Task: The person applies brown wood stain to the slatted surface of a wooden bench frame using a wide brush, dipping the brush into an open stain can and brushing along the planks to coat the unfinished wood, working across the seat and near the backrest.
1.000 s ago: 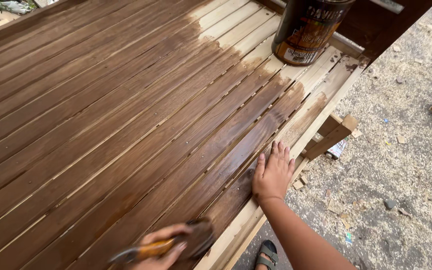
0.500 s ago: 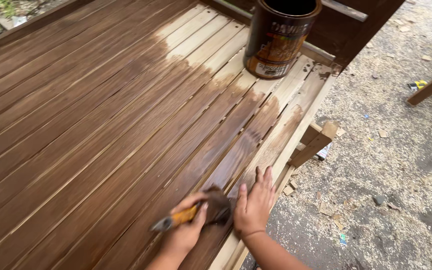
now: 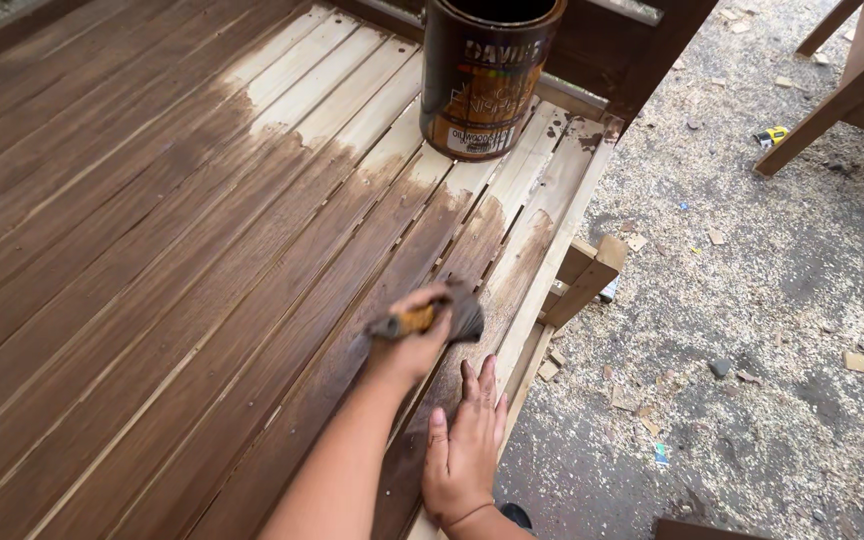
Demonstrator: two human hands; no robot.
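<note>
My left hand (image 3: 410,348) grips a paintbrush (image 3: 455,318) with a yellow-brown handle and dark, wet bristles. The bristles press on a slat near the right edge of a wooden slatted panel (image 3: 152,260). My right hand (image 3: 467,445) lies flat, palm down, on the panel's edge slats just below the brush. Most of the panel is stained dark brown; the slats at the far end (image 3: 352,90) are still pale bare wood. An open dark tin of stain (image 3: 487,75) stands on the pale slats at the far right.
To the right, gravel ground (image 3: 752,360) is strewn with sawdust and wood scraps. A wooden block (image 3: 592,275) juts out under the panel's edge. A dark wooden frame (image 3: 652,50) stands behind the tin, slanted wooden legs (image 3: 842,90) at top right, and a small yellow object (image 3: 772,135) near them.
My left hand has moved the brush up along the slats toward the tin. My right hand stays flat on the panel edge, now just below the brush.
</note>
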